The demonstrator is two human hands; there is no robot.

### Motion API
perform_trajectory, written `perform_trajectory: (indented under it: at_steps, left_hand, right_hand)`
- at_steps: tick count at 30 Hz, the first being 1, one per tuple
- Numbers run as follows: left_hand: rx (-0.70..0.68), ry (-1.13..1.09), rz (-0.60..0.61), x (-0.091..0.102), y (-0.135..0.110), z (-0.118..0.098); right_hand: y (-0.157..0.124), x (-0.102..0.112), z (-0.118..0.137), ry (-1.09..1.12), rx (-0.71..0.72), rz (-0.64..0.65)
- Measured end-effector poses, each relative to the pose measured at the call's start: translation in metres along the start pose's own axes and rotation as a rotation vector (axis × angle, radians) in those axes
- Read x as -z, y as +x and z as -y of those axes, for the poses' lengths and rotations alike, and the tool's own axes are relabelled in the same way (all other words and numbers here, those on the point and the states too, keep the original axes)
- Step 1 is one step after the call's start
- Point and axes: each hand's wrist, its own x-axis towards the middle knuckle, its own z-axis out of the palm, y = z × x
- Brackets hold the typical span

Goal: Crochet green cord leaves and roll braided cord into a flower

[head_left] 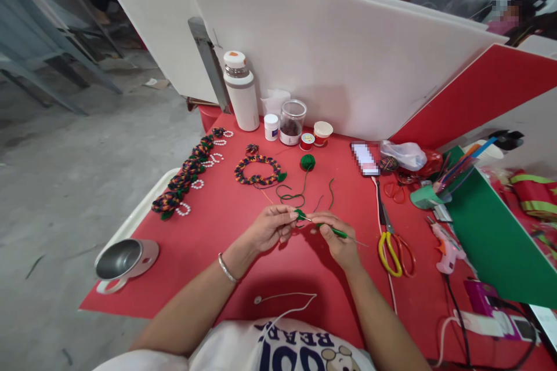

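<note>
Between the fingertips of my left hand [275, 226] is a small piece of green crochet [300, 215]. My right hand [340, 239] grips a crochet hook [338, 232] with a green handle, its metal tip at the green piece. Green yarn trails on the table toward a green yarn ball [307, 162] beyond my hands. Left of that ball lies a multicoloured crocheted ring [257, 157] with a green leaf-like piece on its edge. A small multicoloured piece [252, 149] sits just behind the ring.
Several multicoloured crocheted pieces with white bead loops [190, 171] line the left side, near a metal mug [126, 261]. At the back stand a white thermos [242, 93] and a glass jar [293, 123]. Scissors [390, 252], a phone [365, 159] and a glue gun [448, 249] lie right.
</note>
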Motion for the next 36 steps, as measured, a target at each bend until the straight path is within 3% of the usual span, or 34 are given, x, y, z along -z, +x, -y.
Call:
perform_trajectory:
  at_steps: [4, 9, 19, 22, 28, 31, 36]
  left_hand:
    - [0.042, -0.028, 0.059, -0.001, -0.001, 0.001]
    - [0.017, -0.004, 0.039, -0.004, -0.002, 0.001]
    - [-0.031, 0.103, -0.013, -0.004, -0.002, 0.003]
    - [-0.127, 0.242, -0.048, -0.002, 0.0, 0.002]
    - [-0.389, 0.602, -0.257, -0.003, 0.003, -0.003]
    - [-0.337, 0.549, -0.244, -0.005, 0.001, -0.001]
    - [-0.247, 0.346, -0.124, -0.005, -0.001, 0.004]
  right_hand:
    - [-0.002, -0.005, -0.015, 0.312, -0.149, -0.059]
    - [-0.003, -0.006, -0.022, 0.341, -0.173, -0.045]
    - [-0.002, -0.006, -0.011, 0.05, 0.001, -0.025]
    - [-0.001, -0.004, -0.007, -0.018, 0.035, -0.047]
    - [0.001, -0.002, -0.002, -0.107, 0.106, 0.019]
    - [0.001, -0.003, -0.001, -0.195, 0.137, 0.059]
    - [-0.001, -0.006, -0.003, -0.295, 0.214, 0.042]
